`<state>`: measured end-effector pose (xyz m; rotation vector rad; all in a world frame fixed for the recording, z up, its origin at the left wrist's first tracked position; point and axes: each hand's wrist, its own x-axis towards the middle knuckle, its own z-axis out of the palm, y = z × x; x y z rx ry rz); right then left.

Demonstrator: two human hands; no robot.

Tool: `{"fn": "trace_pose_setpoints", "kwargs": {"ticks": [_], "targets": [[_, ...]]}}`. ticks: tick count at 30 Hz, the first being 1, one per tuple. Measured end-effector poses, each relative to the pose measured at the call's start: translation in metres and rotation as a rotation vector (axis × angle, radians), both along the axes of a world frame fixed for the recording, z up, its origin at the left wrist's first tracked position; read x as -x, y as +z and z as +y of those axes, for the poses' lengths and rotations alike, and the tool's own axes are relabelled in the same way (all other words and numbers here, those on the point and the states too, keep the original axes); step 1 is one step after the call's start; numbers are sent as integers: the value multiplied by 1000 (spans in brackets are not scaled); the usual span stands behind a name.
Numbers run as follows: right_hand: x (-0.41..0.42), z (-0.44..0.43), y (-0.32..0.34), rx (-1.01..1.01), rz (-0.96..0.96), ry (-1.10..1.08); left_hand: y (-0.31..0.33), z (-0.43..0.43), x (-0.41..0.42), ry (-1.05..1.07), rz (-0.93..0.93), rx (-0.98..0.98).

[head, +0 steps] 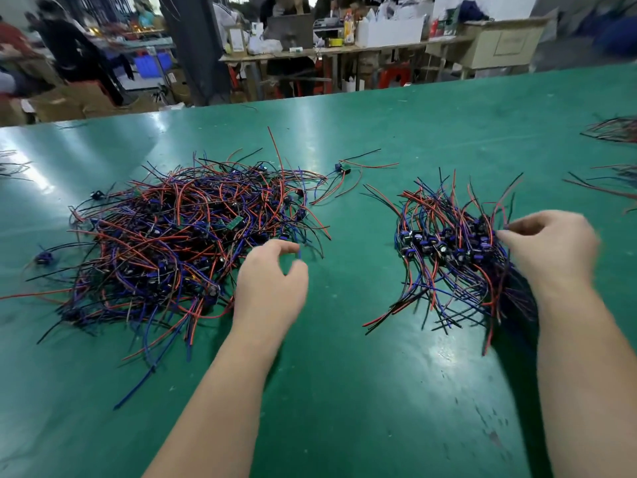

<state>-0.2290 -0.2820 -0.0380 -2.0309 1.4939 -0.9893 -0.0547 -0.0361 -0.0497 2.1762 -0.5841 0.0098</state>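
Blue wire end (299, 254), thin and plastic-sheathed, pokes up just between the thumb and forefinger of the left hand (272, 288). The two digits are apart, the other fingers are loosely curled, and nothing is clamped in them. That hand hovers at the near right edge of the big tangled heap of red, blue and black wires (165, 243), in which small dark blue modules and a few green circuit boards are mixed without order.

The right hand (551, 251) is blurred. Its curled fingertips (508, 233) lie against the right end of the orderly bundle of the same wired modules (451, 250), but whether they pinch one I cannot tell. In that bundle the blue modules sit in a row across the middle, with wires fanning away above and below.

Both lots lie on the glossy green table (344, 391), the heap to the left and the bundle to the right, well apart. Beyond the heap, one stray module with red and black leads (342, 168) lies alone, and another loose module (44, 258) lies off the heap's left side. More wire clusters (613, 130) show at the table's far right edge. Behind the table stand cluttered wooden workbenches (344, 50) with white cartons (389, 32), and a person in dark clothes (74, 46) is at the far left.
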Motion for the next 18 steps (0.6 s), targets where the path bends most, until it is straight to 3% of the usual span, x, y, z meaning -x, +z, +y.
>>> {"fn": "trace_pose_setpoints", "kwargs": {"ticks": [1,3,8,11,15,18], "targets": [[-2,2,-3,-36,63,13,-5,0,0,-16,-104,-108],[-6,6,-5,-72,155,41,-11,-1,3,-44,-144,-203],[-16,21,4,108,64,117,-2,-3,11,-81,-304,-24],[-26,37,7,161,2,219,2,-1,13,115,-461,-97],[-39,57,4,187,-28,354,-5,7,2,233,-303,-461],[-44,67,2,196,-26,465,-7,13,-10,249,-211,-587]]}}
